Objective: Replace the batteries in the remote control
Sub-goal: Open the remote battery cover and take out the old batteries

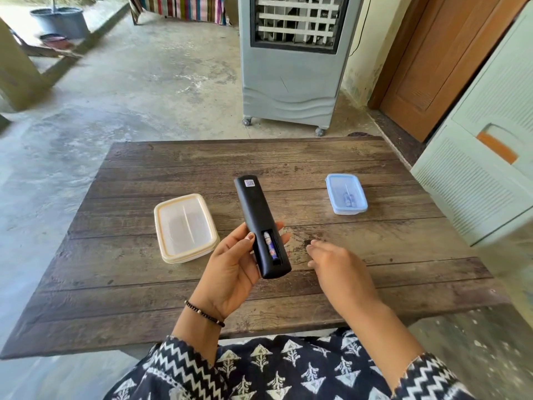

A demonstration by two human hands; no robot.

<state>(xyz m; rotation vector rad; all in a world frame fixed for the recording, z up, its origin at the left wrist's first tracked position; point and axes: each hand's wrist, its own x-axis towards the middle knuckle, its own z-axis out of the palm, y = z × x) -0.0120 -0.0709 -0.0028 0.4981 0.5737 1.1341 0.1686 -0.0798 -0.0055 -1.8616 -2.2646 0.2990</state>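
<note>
A: What does your left hand (230, 267) have?

B: Your left hand grips the black remote control (261, 226), back side up. Your thumb presses its left edge beside the battery bay, and your fingertips (279, 226) curl out past its right edge. The near end of the remote sits above your palm; the far end, with a small white sticker, points away from your fingers over the wooden table (144, 284).

A: And the bay?

B: It is uncovered. 1 battery (269, 245) with a purple and white label lies in the left slot, right by your thumb tip. The slot on the fingertip side looks dark; you cannot tell what it holds.

A: The right hand?

B: Your right hand (331, 264) hovers low over the table, just right of the remote and not touching it. Its fingers are loosely curled and point toward the remote. There is a small dark shape at the fingertips, but you cannot tell whether they pinch something.

A: What else is on the table?

B: A white lidded container (184, 226) sits left of your left thumb, near it. A blue lidded container (346, 194) sits beyond your right fingers, well apart, with 2 small batteries (348, 200) showing through its lid.
</note>
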